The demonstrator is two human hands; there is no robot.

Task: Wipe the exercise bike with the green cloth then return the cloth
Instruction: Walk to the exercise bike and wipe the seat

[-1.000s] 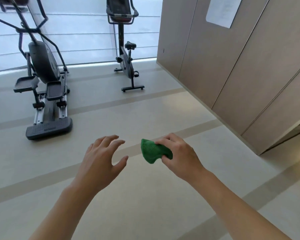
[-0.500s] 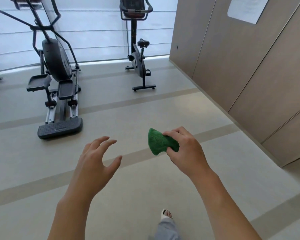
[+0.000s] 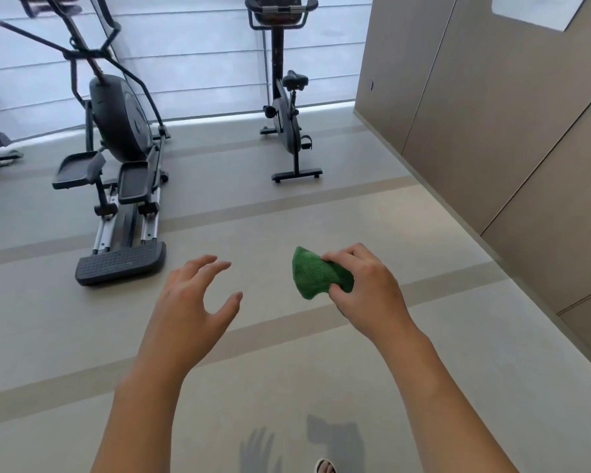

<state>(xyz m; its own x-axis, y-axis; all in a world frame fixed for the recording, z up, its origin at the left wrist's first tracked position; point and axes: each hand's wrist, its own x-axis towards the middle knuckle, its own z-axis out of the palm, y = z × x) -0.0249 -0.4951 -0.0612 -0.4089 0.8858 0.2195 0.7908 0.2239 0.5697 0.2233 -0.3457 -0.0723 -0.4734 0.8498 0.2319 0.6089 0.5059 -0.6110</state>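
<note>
1. Gripping the green cloth (image 3: 318,273) in a bunch, your right hand (image 3: 365,288) has its fingers and thumb curled round it, out in front of you over the floor (image 3: 458,353).
2. Your left hand (image 3: 191,298) hangs beside it with fingers spread and loosely bent, holding nothing and touching nothing.
3. The exercise bike (image 3: 285,107) stands well ahead by the window, slightly left of the cloth, near the panelled wall (image 3: 492,114). No part of it looks wiped yet; you seem to be on the approach.
4. The elliptical trainer (image 3: 116,158) sits to the left, its rear footplate jutting toward your path. Drift left and you could clip it, or wipe the wrong machine.
5. The cloth is wadded, so only a small face would meet the frame; open it out with the free hand or you may leave streaks.
6. The bike's rear stabiliser bar lies low across the floor; in open footwear, a careless step could catch a toe.
</note>
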